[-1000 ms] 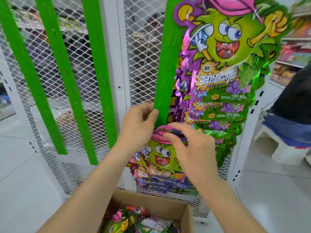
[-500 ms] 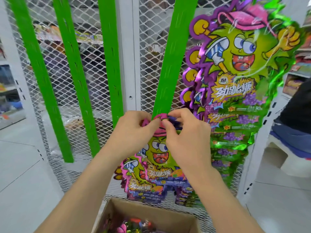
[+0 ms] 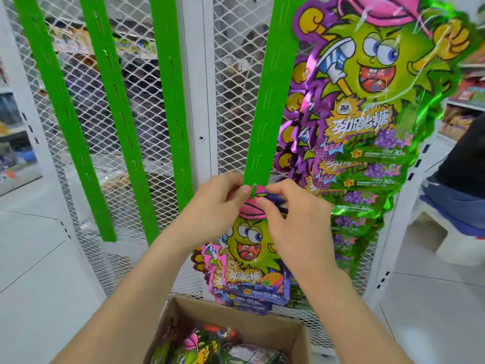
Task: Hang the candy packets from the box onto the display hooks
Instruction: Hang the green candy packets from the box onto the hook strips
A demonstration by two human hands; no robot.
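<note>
there, both hands [image 3: 217,208] [image 3: 296,219] pinching cartoon-monster candy packet [image 3: 246,248] top at green strip [image 3: 270,101].

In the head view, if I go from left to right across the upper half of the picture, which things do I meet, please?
first green strip → second green strip → third green strip → white post → fourth green strip → hung candy packets → seated person
</note>
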